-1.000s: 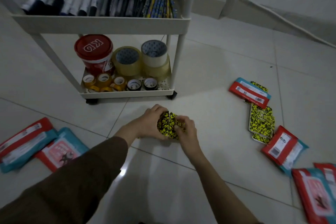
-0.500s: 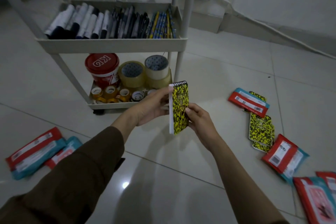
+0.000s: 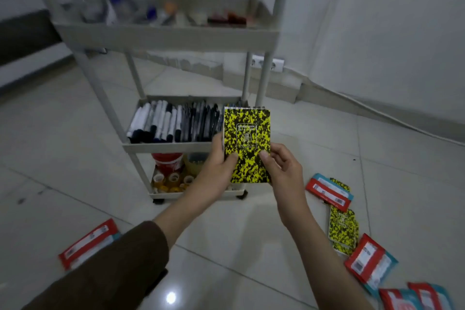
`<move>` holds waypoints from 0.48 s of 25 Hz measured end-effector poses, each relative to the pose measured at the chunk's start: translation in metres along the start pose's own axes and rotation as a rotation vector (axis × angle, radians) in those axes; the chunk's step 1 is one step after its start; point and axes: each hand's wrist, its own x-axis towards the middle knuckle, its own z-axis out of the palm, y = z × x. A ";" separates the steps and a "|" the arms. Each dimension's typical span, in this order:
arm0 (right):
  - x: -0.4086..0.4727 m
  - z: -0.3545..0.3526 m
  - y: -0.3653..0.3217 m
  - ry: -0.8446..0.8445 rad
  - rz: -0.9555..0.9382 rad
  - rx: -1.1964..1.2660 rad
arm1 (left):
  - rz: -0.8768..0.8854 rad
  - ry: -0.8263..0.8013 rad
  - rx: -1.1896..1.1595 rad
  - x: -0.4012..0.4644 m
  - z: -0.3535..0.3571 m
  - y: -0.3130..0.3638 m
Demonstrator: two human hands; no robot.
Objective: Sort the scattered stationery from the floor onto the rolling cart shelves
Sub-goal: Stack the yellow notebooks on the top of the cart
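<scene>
A pale, glossy tiled floor (image 3: 377, 163) fills most of the view. On it, toward twelve o'clock, stands a white metal three-tier rolling cart (image 3: 168, 38). Its top shelf is blurred, and what lies in it cannot be made out. The middle shelf holds a tight row of black and white markers and pens (image 3: 173, 124). The bottom shelf holds a red-lidded tub (image 3: 168, 161) with small rolls of amber tape (image 3: 172, 181) in front of it.

At four o'clock, red and teal plastic-wrapped stationery packs (image 3: 329, 191) lie scattered on the tiles, mixed with yellow and black patterned notepads (image 3: 343, 230). At eight o'clock another red and teal pack (image 3: 88, 243) lies partly behind a brown sleeve (image 3: 105, 277).

At the centre, a yellow and black speckled spiral-bound notepad (image 3: 247, 143) is held upright in the air in front of the cart's lower shelves, its wire binding at the top. The left hand (image 3: 217, 173) grips its left edge, thumb on the cover and fingers behind. The right hand (image 3: 284, 171) pinches the lower right corner, thumb pressed on the front.
</scene>
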 end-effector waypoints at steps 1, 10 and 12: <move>-0.004 0.007 -0.032 0.017 -0.038 0.007 | 0.030 0.030 -0.014 -0.007 0.001 0.031; -0.020 0.045 -0.341 0.074 -0.215 -0.171 | 0.058 0.084 -0.055 -0.040 -0.025 0.352; -0.008 0.049 -0.403 0.032 -0.203 -0.192 | 0.064 0.113 -0.040 -0.039 -0.034 0.416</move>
